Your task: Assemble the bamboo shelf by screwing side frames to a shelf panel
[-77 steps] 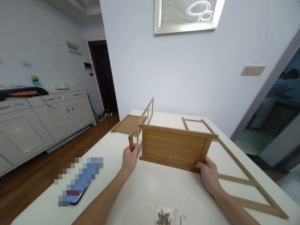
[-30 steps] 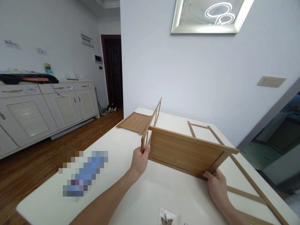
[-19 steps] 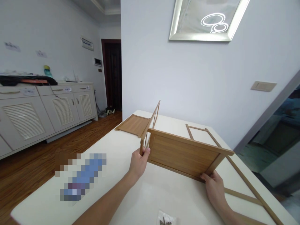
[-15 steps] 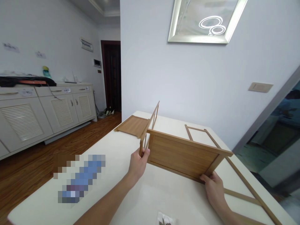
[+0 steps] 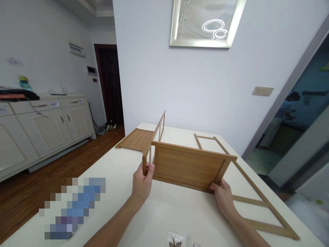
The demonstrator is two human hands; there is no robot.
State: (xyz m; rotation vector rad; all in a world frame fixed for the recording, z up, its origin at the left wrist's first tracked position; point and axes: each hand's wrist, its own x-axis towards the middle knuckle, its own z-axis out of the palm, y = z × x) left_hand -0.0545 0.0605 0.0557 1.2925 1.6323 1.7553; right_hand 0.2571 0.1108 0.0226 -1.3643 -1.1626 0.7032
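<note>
My left hand [image 5: 142,180] is closed round the near end of an upright wooden side frame [image 5: 157,132], its thumb on the inner side. My right hand [image 5: 223,197] grips the lower right corner of a wooden shelf panel [image 5: 189,166], thumb on the face. The panel stands on its long edge, its left end against the side frame; whether the two are fastened I cannot tell. Flat on the table beyond the side frame lies another wooden panel [image 5: 137,140]. To the right, partly behind the panel and my right arm, a ladder-like wooden frame [image 5: 257,181] lies flat.
All this rests on a white table [image 5: 115,202]. A small clear bag of screws [image 5: 176,239] and a hex key [image 5: 196,245] lie at its near edge. A blurred-out blue thing [image 5: 79,206] is on the left. A person [image 5: 289,106] shows through the doorway at right.
My view has turned to the right, so everything sits farther left in the picture. Both hands keep their holds. The hex key has come into view beside the screw bag.
</note>
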